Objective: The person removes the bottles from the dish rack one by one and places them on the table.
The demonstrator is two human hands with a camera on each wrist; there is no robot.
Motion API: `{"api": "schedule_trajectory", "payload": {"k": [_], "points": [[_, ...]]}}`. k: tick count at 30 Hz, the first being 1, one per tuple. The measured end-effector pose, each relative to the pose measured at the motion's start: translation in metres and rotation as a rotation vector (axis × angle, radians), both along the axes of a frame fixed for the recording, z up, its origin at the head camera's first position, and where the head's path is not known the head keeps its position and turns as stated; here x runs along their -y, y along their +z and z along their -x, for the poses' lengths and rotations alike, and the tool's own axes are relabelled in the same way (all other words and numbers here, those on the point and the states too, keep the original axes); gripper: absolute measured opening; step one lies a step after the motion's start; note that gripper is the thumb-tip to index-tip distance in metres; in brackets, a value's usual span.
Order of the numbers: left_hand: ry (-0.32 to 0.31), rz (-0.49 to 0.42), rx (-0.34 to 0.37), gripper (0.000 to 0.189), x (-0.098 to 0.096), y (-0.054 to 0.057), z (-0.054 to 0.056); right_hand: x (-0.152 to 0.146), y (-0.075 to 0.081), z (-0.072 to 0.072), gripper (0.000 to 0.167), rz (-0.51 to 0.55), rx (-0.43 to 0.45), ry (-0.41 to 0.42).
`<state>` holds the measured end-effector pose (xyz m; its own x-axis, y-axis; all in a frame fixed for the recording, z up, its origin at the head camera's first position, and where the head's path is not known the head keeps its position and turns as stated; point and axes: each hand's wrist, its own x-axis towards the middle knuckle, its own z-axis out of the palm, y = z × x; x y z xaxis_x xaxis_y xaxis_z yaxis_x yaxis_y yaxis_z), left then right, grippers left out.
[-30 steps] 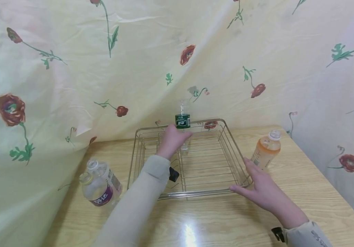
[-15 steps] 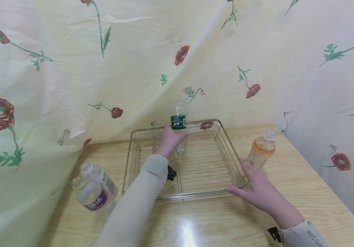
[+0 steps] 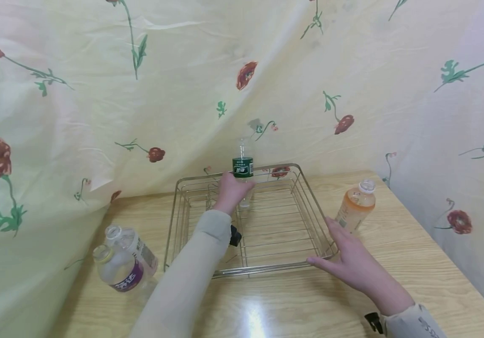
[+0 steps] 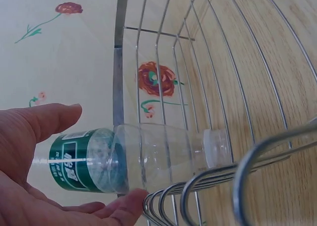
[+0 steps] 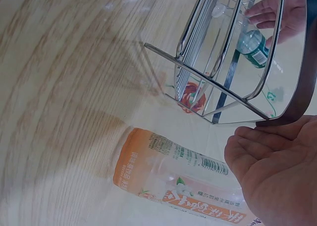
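A clear plastic bottle with a green label [image 3: 242,167] stands upside down, white cap low, in the wire dish rack [image 3: 275,268]. My left hand [image 3: 232,190] is around the bottle; in the left wrist view its thumb and fingers [image 4: 54,119] are spread on either side, with a gap at the thumb. The right hand [image 3: 357,263] rests at the rack's front right corner, thumb by the front rim and fingers along the outer side. In the right wrist view, those fingers [image 5: 262,146] touch the rim from below. Beside them stands an orange-labelled bottle [image 3: 357,206].
At the left of the wooden table [image 3: 267,305] stand a purple-labelled bottle [image 3: 119,272] and a clear bottle with a pale label [image 3: 134,246]. A floral cloth [image 3: 174,94] hangs behind the table. Camera straps sit at both wrists.
The head view has shifted slightly, so everything appears a little further left. Both hands keep about the same place at the rack and bottle.
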<state>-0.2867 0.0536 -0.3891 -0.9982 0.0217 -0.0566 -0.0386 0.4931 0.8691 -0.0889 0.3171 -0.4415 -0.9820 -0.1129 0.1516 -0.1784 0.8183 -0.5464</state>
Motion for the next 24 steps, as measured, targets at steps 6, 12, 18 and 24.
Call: {"api": "schedule_trajectory", "payload": {"k": [6,12,18,24], "points": [[0.042,-0.012,-0.003,0.08,-0.005,-0.001,0.003,0.0,0.002,-0.001,0.116,0.0,-0.012,0.001],[0.087,-0.019,-0.014,0.075,-0.01,-0.004,0.007,0.001,-0.001,0.0,0.116,0.0,-0.012,0.003],[0.136,0.044,-0.02,0.067,-0.011,-0.009,0.012,0.001,-0.001,0.0,0.116,0.001,-0.014,0.004],[0.152,0.131,-0.028,0.065,-0.014,-0.013,0.018,0.001,0.0,0.0,0.115,0.004,-0.015,0.005]]}}
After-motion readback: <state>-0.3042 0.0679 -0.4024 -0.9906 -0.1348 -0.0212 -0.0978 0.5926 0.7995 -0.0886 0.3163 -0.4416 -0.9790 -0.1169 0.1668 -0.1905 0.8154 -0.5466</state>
